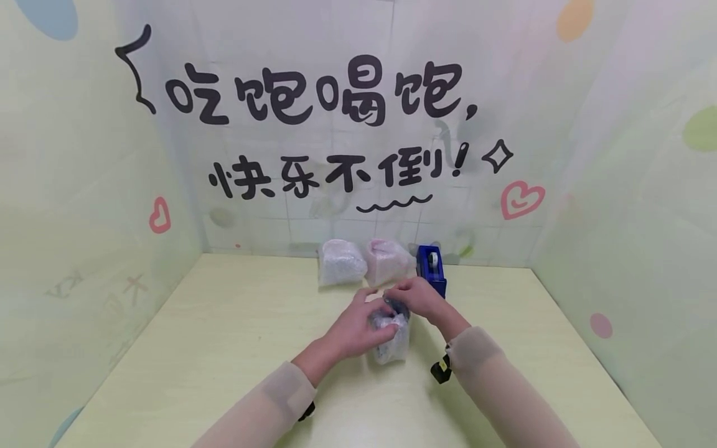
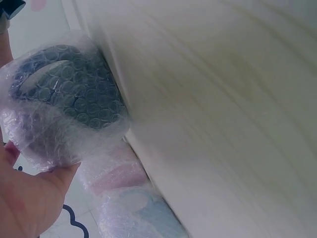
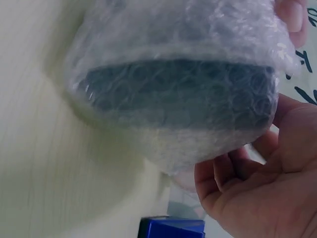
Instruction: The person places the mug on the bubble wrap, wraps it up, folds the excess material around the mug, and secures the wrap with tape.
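Observation:
A dark blue-green item in clear bubble wrap stands on the table in front of me; the wrap hides its exact kind. My left hand holds it from the left, thumb near and fingers beyond. At the top of the bundle, my right hand pinches the gathered wrap with curled fingers. In the left wrist view the dark item shows through the bubbles, with part of my left hand below. The right wrist view shows my right hand against the wrap's upper end.
Behind the bundle sit two more bubble-wrapped packages, a whitish one and a pinkish one. Right of them is a blue tape dispenser with a small roll. Printed sheets close off the table at the back and sides.

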Demonstrator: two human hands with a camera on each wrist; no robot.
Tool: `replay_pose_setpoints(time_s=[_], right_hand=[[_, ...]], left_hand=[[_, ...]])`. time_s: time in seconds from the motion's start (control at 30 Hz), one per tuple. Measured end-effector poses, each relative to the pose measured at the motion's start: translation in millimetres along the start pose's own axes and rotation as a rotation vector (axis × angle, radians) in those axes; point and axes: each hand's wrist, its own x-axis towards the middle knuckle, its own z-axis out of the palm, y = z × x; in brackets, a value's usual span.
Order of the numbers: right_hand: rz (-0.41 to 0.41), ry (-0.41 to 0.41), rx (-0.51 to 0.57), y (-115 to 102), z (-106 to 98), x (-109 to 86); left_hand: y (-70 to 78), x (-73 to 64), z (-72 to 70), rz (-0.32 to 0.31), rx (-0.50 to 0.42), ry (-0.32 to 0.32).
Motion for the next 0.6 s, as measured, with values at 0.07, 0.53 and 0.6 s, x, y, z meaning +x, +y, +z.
replay_pose_setpoints(time_s=[0.07, 0.53, 0.6], right_hand=[[-0.016, -0.012, -0.052, 3.5, -2.3, -1.7], [-0.077, 0.029, -0.06, 18.9, 4.8, -5.8], [-0.082, 0.037, -0.06, 20.5, 6.4, -5.3]], left_hand=[[1.2, -0.7, 0.7, -0.017, 0.003, 0.011], [2.7, 0.8, 3.1, -0.097, 0.011, -0.018], [4.8, 2.1, 4.4, -0.116, 0.011, -0.023]])
